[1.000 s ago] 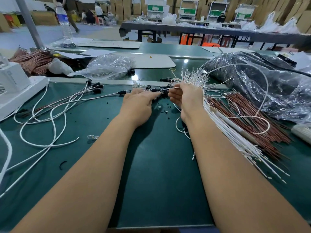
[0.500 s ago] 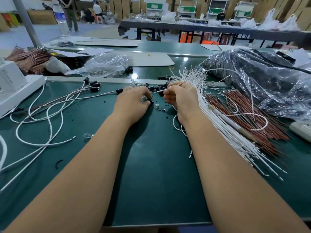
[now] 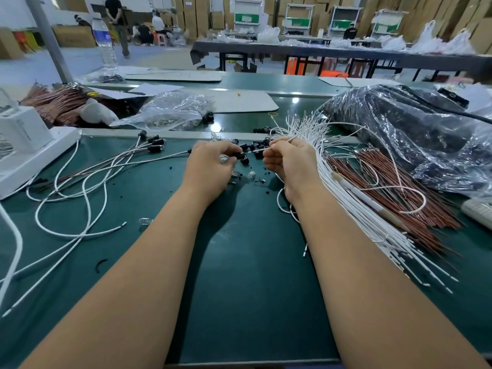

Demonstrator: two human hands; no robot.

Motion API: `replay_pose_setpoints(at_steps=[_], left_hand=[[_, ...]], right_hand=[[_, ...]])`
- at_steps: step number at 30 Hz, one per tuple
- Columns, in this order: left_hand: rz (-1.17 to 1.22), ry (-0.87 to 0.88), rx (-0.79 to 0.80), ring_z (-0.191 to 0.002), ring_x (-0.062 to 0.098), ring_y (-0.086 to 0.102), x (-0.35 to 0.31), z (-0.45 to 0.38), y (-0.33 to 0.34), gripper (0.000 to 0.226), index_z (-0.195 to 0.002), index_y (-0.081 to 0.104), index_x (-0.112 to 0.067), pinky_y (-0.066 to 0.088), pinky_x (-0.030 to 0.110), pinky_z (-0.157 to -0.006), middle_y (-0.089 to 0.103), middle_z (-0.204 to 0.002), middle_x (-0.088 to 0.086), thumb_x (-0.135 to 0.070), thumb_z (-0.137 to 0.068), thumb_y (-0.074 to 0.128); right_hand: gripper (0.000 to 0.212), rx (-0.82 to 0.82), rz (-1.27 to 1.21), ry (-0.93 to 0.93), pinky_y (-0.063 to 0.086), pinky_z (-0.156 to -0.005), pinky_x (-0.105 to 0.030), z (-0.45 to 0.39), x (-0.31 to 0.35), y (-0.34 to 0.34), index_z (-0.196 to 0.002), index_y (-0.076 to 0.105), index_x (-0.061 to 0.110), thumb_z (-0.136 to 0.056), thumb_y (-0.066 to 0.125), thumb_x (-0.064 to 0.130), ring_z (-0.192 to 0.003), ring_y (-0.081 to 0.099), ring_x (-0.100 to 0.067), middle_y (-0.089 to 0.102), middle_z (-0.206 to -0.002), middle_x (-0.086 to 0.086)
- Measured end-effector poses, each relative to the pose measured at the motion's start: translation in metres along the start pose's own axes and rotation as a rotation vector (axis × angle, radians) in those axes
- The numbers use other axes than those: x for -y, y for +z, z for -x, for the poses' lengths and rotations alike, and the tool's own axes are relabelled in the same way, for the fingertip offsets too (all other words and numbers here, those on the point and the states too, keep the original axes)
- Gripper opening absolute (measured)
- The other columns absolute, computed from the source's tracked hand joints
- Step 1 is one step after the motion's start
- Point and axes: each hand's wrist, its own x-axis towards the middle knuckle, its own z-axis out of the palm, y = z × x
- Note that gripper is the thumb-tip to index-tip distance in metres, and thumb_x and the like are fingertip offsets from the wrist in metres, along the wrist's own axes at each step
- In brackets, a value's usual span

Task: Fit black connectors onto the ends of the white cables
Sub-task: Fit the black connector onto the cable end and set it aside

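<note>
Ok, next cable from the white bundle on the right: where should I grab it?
Pinch a single strand just behind its tip at the far, fanned-out end of the white bundle, coming from above with the right hand. There the tips splay apart; nearer you the strands lie packed together over the brown wires.

Green work table [image 3: 239, 288] up front, metal rail across it. Beyond, 1 long dark table [image 3: 346, 53] heaped with white bags, orange stools [image 3: 298, 67] beneath. Cardboard boxes [image 3: 439, 12] stacked along far wall, grey pole [image 3: 49, 38] at left, pale floor [image 3: 80, 62].
</note>
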Motion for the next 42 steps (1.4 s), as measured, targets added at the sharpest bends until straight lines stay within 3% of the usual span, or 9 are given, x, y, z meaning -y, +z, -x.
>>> replay_pose_setpoints(at_steps=[4,8,16,21,25,29,32,38,42], left_hand=[[0.062,-0.014,0.007,-0.109,0.021,0.059,-0.0042,0.0016,-0.0027,0.021,-0.109,0.072,-0.015,0.044,0.038,-0.100,0.071,-0.102,-0.002,-0.010,-0.089,0.064],[0.119,-0.021,-0.006,-0.098,0.013,0.064,-0.0070,0.0035,-0.0031,0.020,-0.108,0.073,-0.012,0.043,0.018,-0.087,0.072,-0.101,0.001,-0.009,-0.089,0.064],[0.206,-0.042,0.012,-0.086,0.006,0.063,-0.0061,0.0042,-0.0012,0.018,-0.104,0.073,-0.015,0.041,0.010,-0.074,0.071,-0.095,-0.003,-0.009,-0.089,0.066],[0.304,-0.068,-0.027,-0.053,-0.012,0.051,-0.0046,0.0038,-0.0046,0.019,-0.099,0.073,-0.020,0.038,0.007,-0.058,0.071,-0.092,-0.004,-0.006,-0.086,0.068],[0.335,-0.078,-0.035,-0.063,-0.008,0.055,-0.0058,0.0042,-0.0071,0.020,-0.094,0.073,-0.023,0.045,0.018,-0.069,0.071,-0.089,-0.008,-0.007,-0.082,0.073],[0.388,-0.113,-0.044,-0.084,0.016,0.064,-0.0053,0.0034,-0.0091,0.019,-0.093,0.074,-0.020,0.054,0.025,-0.078,0.072,-0.088,-0.001,-0.007,-0.079,0.076],[0.453,-0.129,-0.018,-0.075,0.012,0.066,-0.0059,0.0029,-0.0089,0.018,-0.090,0.072,-0.019,0.055,0.020,-0.072,0.072,-0.082,0.000,-0.006,-0.078,0.077],[0.557,-0.167,-0.010,-0.072,0.009,0.069,-0.0065,0.0020,-0.0080,0.022,-0.087,0.071,-0.018,0.056,0.022,-0.076,0.072,-0.081,0.002,0.000,-0.076,0.077],[0.582,-0.178,0.010,-0.075,0.019,0.067,-0.0078,0.0027,-0.0089,0.022,-0.087,0.072,-0.017,0.057,0.037,-0.086,0.073,-0.087,0.009,0.000,-0.075,0.078]], right_hand=[[0.015,0.001,0.004,-0.003,0.049,-0.053,-0.022,-0.0007,-0.0010,0.0003,-0.083,0.059,0.008,-0.088,0.050,-0.003,-0.056,0.059,-0.016,0.065,-0.061,-0.004],[0.015,0.012,0.036,-0.012,0.049,-0.053,-0.022,-0.0021,-0.0028,0.0006,-0.081,0.059,0.009,-0.088,0.052,-0.002,-0.057,0.060,-0.016,0.066,-0.061,-0.004],[0.015,0.120,0.090,-0.021,0.052,-0.054,-0.023,-0.0013,-0.0042,0.0003,-0.080,0.060,0.010,-0.088,0.054,-0.001,-0.059,0.065,-0.015,0.069,-0.063,-0.003],[0.014,0.119,0.134,-0.020,0.052,-0.055,-0.023,-0.0028,-0.0054,0.0003,-0.081,0.061,0.010,-0.088,0.055,0.000,-0.060,0.065,-0.014,0.071,-0.064,-0.002],[0.014,0.110,0.139,-0.020,0.052,-0.057,-0.024,-0.0022,-0.0052,0.0006,-0.081,0.061,0.010,-0.089,0.054,0.000,-0.061,0.065,-0.015,0.071,-0.066,-0.003],[0.014,0.132,0.030,-0.012,0.052,-0.056,-0.022,0.0002,-0.0014,0.0001,-0.083,0.062,0.009,-0.090,0.055,-0.001,-0.059,0.065,-0.013,0.071,-0.067,-0.004],[0.015,0.150,-0.056,0.007,0.054,-0.058,-0.022,0.0017,0.0001,-0.0006,-0.084,0.061,0.009,-0.092,0.053,-0.002,-0.059,0.066,-0.012,0.071,-0.067,-0.004],[0.015,0.163,-0.066,0.017,0.055,-0.060,-0.023,0.0017,0.0008,-0.0007,-0.085,0.062,0.010,-0.093,0.055,0.000,-0.060,0.065,-0.012,0.070,-0.069,-0.004],[0.013,0.170,-0.060,0.017,0.055,-0.060,-0.022,0.0014,-0.0010,0.0008,-0.083,0.062,0.009,-0.091,0.059,-0.001,-0.058,0.065,-0.011,0.069,-0.067,-0.004]])
